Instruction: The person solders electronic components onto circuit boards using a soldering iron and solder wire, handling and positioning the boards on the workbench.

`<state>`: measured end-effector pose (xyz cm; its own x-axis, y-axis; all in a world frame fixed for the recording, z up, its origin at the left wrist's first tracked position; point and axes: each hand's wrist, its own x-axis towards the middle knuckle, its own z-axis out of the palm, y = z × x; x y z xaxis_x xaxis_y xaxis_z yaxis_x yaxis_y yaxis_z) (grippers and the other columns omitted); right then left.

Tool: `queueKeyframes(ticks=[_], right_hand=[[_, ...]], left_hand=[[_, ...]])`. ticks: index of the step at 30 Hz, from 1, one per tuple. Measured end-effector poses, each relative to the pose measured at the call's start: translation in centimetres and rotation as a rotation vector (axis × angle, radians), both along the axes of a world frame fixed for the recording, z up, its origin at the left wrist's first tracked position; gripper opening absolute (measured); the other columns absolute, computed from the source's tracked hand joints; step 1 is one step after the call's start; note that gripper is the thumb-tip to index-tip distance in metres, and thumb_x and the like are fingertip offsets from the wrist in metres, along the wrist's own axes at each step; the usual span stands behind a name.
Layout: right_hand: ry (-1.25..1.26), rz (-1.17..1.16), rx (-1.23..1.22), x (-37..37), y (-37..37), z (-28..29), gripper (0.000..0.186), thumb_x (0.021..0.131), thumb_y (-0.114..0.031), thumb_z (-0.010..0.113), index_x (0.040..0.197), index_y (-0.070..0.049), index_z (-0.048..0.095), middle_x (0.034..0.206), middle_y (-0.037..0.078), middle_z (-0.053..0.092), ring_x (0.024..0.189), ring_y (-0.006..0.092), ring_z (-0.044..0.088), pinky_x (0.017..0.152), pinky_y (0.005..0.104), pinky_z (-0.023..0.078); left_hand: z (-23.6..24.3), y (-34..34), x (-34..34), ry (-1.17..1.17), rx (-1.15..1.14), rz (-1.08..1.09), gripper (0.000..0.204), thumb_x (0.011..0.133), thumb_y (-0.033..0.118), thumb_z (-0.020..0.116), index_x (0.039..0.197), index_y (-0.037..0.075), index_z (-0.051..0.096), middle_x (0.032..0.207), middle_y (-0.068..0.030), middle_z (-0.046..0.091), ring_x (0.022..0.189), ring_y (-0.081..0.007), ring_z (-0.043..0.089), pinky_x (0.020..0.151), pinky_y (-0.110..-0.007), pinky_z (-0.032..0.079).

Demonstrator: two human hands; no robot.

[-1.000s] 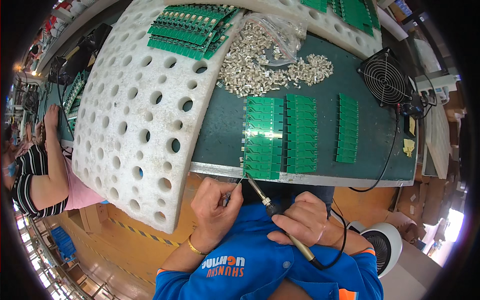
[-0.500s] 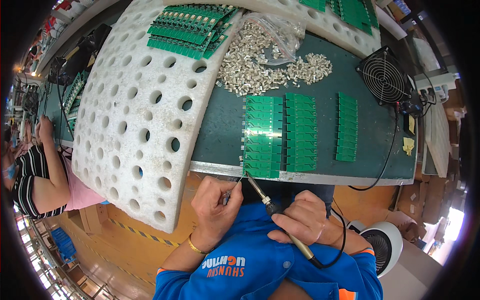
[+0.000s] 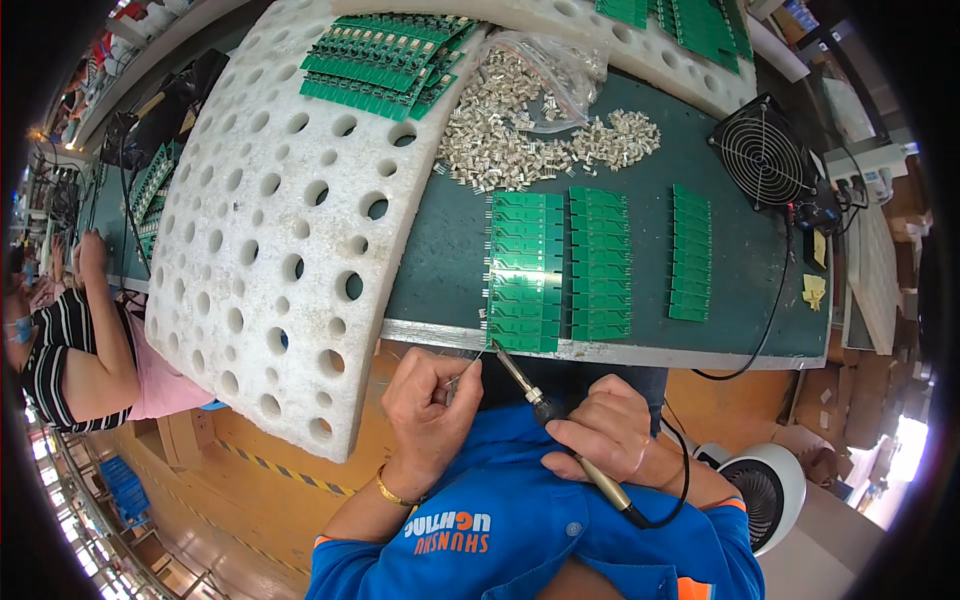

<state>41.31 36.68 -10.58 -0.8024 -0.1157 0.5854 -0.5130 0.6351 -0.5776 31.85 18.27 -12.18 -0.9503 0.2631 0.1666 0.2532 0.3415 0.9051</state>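
My right hand (image 3: 600, 428) grips a soldering iron (image 3: 560, 430) like a pen, its tip at the near edge of a column of green circuit boards (image 3: 525, 270). My left hand (image 3: 430, 400) pinches a thin solder wire (image 3: 468, 366) and points it at the same spot beside the iron tip. More columns of green boards (image 3: 600, 262) lie to the right on the dark green mat (image 3: 440, 260). A pile of small silver metal parts (image 3: 520, 140) sits farther back, partly in a clear bag.
A large white foam sheet with round holes (image 3: 270, 230) covers the left of the bench and carries a stack of green boards (image 3: 385, 60). A small black fan (image 3: 765, 150) stands at the right. Another person (image 3: 70, 340) works at the left. A white fan (image 3: 765, 495) stands on the floor.
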Motion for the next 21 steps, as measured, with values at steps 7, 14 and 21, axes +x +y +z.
queueKeyframes(ticks=[7, 14, 21], right_hand=[[-0.006, -0.017, -0.03, -0.13, 0.06, -0.07, 0.031, 0.077, -0.022, 0.082, 0.097, -0.003, 0.067, 0.063, 0.001, 0.055, 0.05, 0.016, 0.051, 0.051, 0.03, 0.039], [-0.013, -0.015, -0.035, -0.35, 0.15, -0.03, 0.031, 0.076, -0.02, 0.082, 0.098, -0.003, 0.067, 0.063, 0.002, 0.055, 0.051, 0.016, 0.053, 0.052, 0.0297, 0.04], [0.007, 0.0, 0.013, 0.07, 0.0, 0.0, 0.038, 0.075, -0.029, 0.086, 0.096, -0.003, 0.066, 0.063, 0.002, 0.055, 0.051, 0.016, 0.051, 0.051, 0.0281, 0.04]], left_hand=[[-0.2, 0.19, -0.15, 0.017, -0.009, -0.01, 0.014, 0.078, -0.002, 0.076, 0.076, 0.004, 0.063, 0.066, 0.0017, 0.047, 0.054, -0.005, 0.037, 0.047, -0.023, 0.027], [-0.37, 0.12, -0.33, 0.004, -0.025, -0.022, 0.012, 0.078, -0.002, 0.077, 0.076, 0.003, 0.065, 0.068, -0.0003, 0.051, 0.052, -0.0056, 0.043, 0.046, -0.023, 0.034], [-0.28, 0.19, -0.25, -0.001, -0.023, -0.022, 0.015, 0.079, 0.0, 0.077, 0.077, 0.003, 0.063, 0.067, 0.0021, 0.046, 0.055, -0.0049, 0.037, 0.048, -0.023, 0.027]])
